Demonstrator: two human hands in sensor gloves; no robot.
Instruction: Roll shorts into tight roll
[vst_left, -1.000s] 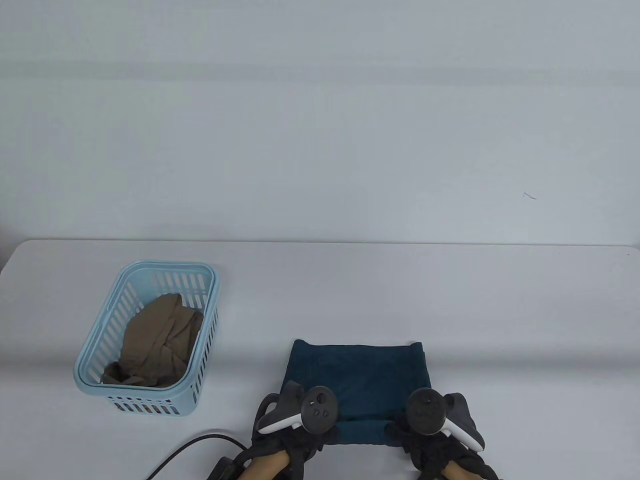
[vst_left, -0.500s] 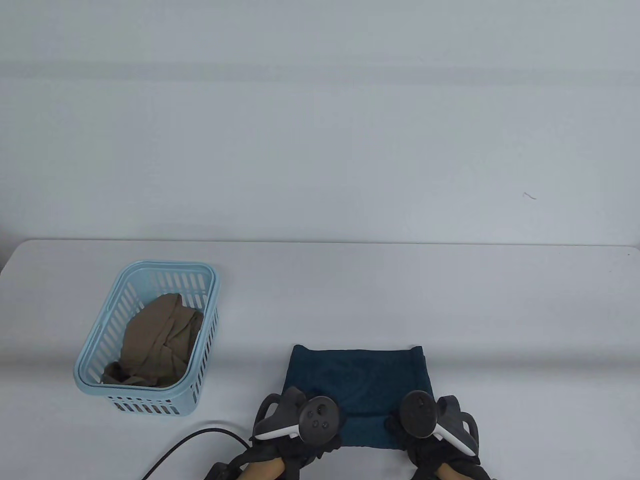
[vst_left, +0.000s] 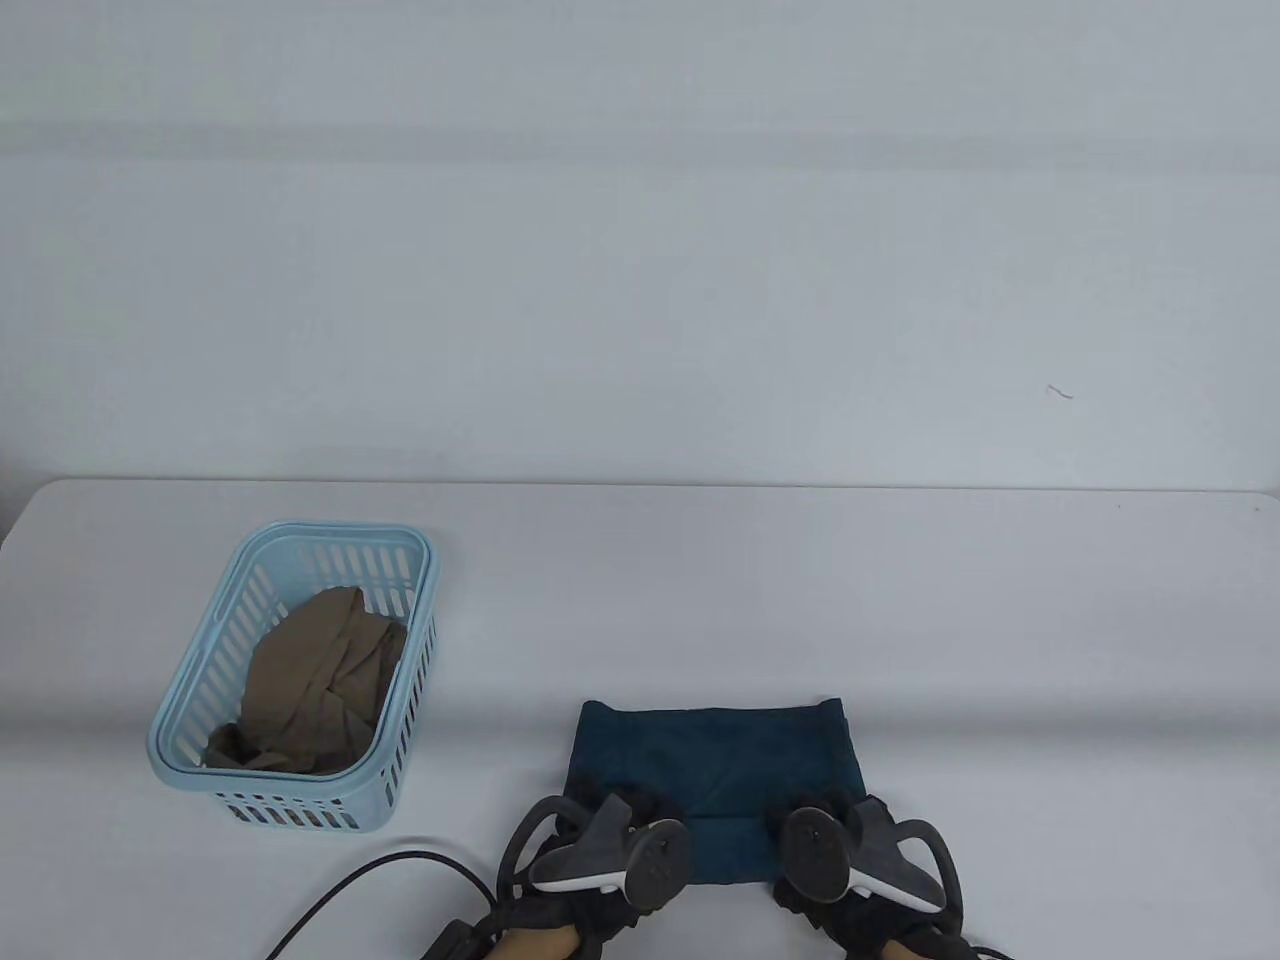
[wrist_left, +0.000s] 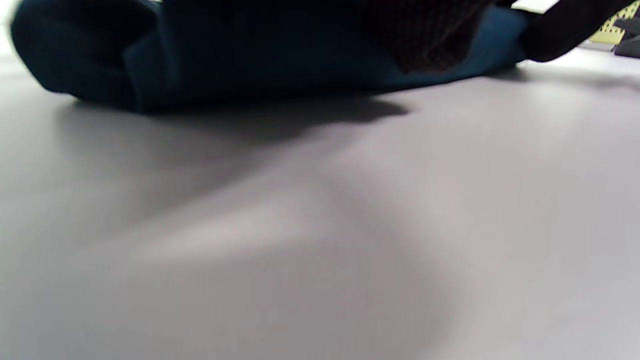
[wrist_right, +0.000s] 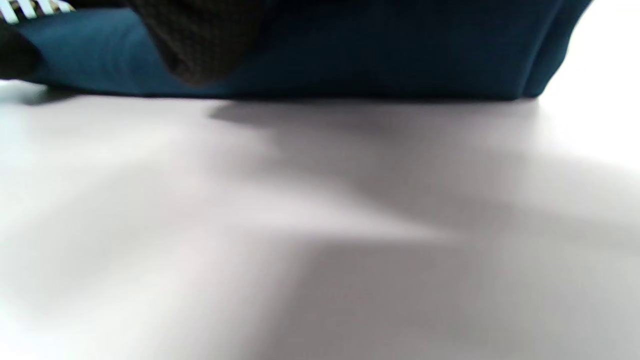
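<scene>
Dark teal shorts (vst_left: 720, 750) lie folded flat near the table's front edge, their near end turned into a low roll (vst_left: 730, 850). My left hand (vst_left: 625, 815) grips the roll's left end, with gloved fingers curled over its top. My right hand (vst_left: 815, 810) grips the right end the same way. The trackers on both hands tip forward and hide most of the fingers. In the left wrist view the roll (wrist_left: 225, 55) fills the top edge with a gloved fingertip (wrist_left: 430, 35) against it. The right wrist view shows the roll (wrist_right: 400, 55) and a fingertip (wrist_right: 200, 40) likewise.
A light blue slotted basket (vst_left: 420, 560) stands at the left and holds a crumpled brown garment (vst_left: 320, 670). A black cable (vst_left: 370, 880) curves over the table near my left wrist. White table surface (vst_left: 1050, 650) stretches to the right and behind the shorts.
Both hands have tipped forward over the near end, and the rolled band has grown. The far edge of the shorts has slid a little toward me.
</scene>
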